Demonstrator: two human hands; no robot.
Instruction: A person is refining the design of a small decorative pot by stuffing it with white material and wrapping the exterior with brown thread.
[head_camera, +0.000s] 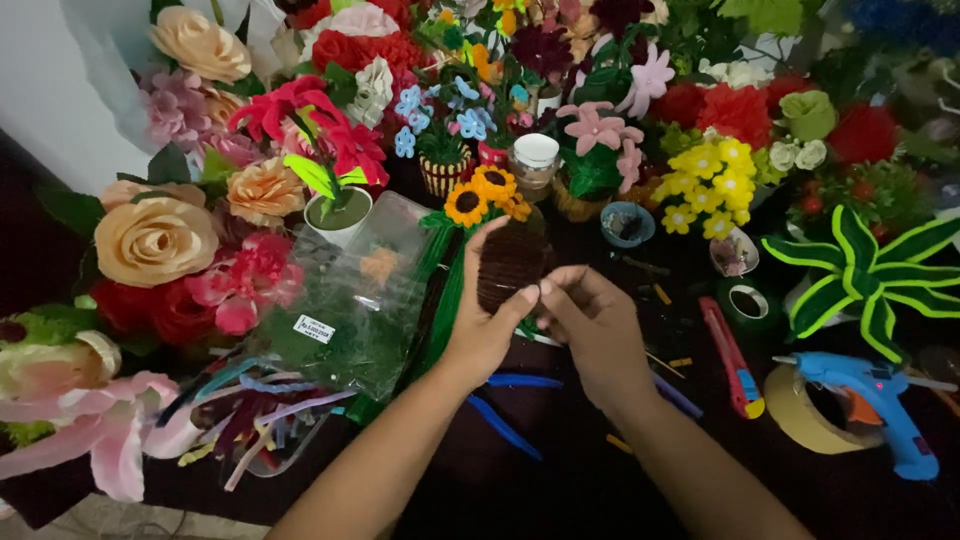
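Hands meet just below the sunflowers (487, 193): left hand (487, 325) wraps the brown pot (510, 265) firmly, right hand (590, 320) pinches at its edge, so the person should steady the pot while working small.

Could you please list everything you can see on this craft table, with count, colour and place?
Little pot: one, dark brown, centre, in the left hand.
Sunflowers: a few, yellow, above the pot.
Plastic bag: one, clear with green filling, left of centre.
Pipe cleaners: many, mixed colours, lower left.
Roses: several, peach, red and pink, left side.
Glue gun: one, blue, lower right.
Tape roll: one, tan, under the glue gun.
Cutter knife: one, red, right of the hands.
Striped plant: one, green, far right.
Jar: one, white-lidded, top centre.
Left hand: holds the pot.
Right hand: fingertips pinched beside the pot.
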